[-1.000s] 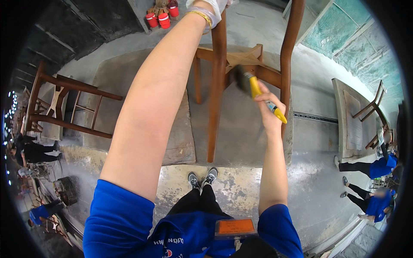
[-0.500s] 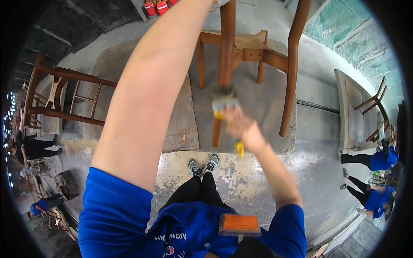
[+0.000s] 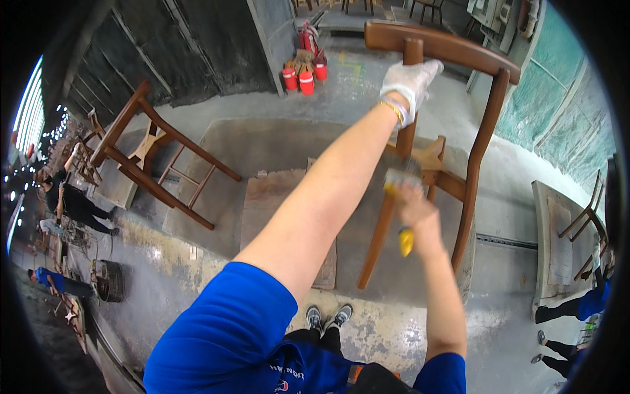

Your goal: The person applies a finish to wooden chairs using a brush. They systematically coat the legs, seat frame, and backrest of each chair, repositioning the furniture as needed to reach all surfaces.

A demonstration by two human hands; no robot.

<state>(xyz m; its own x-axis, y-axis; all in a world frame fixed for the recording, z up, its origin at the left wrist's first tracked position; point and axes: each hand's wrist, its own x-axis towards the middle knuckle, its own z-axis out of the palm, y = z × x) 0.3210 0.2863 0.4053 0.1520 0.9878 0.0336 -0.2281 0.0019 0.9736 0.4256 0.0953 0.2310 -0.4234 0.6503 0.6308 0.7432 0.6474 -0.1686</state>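
A brown wooden chair frame [image 3: 446, 47] with a curved back rail and no seat stands tilted before me. My left hand [image 3: 410, 82], in a thin white glove, is closed round a post just below the rail. My bare right hand [image 3: 422, 213] grips a flat paintbrush [image 3: 406, 241] with a yellow handle. Its blurred bristles are at the chair's near leg, below my left hand; whether they touch it I cannot tell. My left forearm crosses the view and hides part of the platform behind it.
Under the chair lies a low grey platform [image 3: 223, 141] with a flattened cardboard sheet [image 3: 269, 203]. Another chair frame [image 3: 187, 136] leans on the left. Red buckets [image 3: 306, 83] stand at the far wall. Co-workers are at both sides, with a chair on a right-hand platform [image 3: 541, 262].
The view has tilted up, bringing my left hand and the chair's back rail into sight. My right hand and the brush are now further right in view, still along the near leg.
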